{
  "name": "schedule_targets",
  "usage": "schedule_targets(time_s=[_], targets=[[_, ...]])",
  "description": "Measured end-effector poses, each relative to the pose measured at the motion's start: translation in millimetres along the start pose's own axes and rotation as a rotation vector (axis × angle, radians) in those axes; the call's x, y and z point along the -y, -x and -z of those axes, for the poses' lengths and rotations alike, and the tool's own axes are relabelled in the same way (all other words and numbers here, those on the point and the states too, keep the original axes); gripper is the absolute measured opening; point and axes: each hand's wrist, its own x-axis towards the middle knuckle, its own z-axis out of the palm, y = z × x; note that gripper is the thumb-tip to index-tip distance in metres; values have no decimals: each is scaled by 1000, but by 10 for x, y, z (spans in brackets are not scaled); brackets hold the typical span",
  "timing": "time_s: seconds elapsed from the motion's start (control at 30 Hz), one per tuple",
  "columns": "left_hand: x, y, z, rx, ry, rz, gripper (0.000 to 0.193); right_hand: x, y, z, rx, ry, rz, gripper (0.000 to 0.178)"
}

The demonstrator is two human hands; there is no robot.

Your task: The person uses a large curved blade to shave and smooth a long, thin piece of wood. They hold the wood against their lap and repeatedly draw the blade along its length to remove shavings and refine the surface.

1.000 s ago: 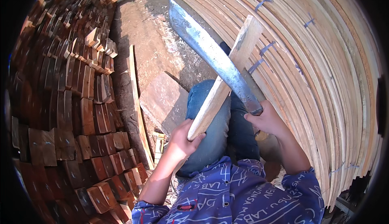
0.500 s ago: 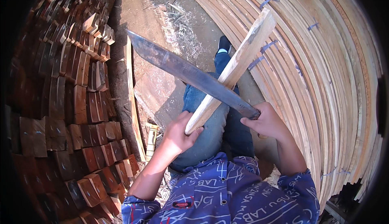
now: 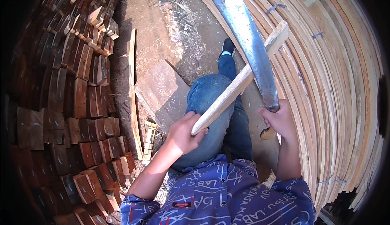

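My left hand (image 3: 186, 134) is closed round the near end of a pale wooden stick (image 3: 225, 94), which slants up and away to the right above my knee. The far end of the stick juts out toward the stacked boards. In my right hand (image 3: 279, 118) is a machete (image 3: 248, 34), gripped by its handle, whose brown wooden butt pokes out below the fist. The broad steel blade points away and a little left, and it crosses in front of the stick, hiding part of it. Whether blade and stick touch, I cannot tell.
Long stacked boards (image 3: 325, 82) with blue ties curve along the right. Piled dark wooden blocks (image 3: 87, 135) fill the left side. On the ground are a flat board (image 3: 162, 91), a thin wooden strip (image 3: 133, 74), a short yellowish piece (image 3: 149, 142) and scattered shavings (image 3: 189, 30).
The machete has swung from pointing left to pointing away, its blade now catching the light. My right hand has turned with it. The stick has shifted slightly right, its far end a bit lower.
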Motion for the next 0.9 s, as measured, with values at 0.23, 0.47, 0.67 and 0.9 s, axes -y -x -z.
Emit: schedule_targets(time_s=[0.23, 0.47, 0.67, 0.9], targets=[[26, -38, -16, -15, 50, -15, 29, -166, 99, -77, 91, 174, -66, 11], [28, 7, -16, -11, 16, 7, 25, -102, 201, -64, 48, 151, -19, 14], [-3, -4, -32, -38, -16, -18, 25, -51, -119, -191, 0, -117, 30, 29], [-14, 29, -46, -69, -40, -14, 25, -238, -13, -303, 96, 270, 150, 30]])
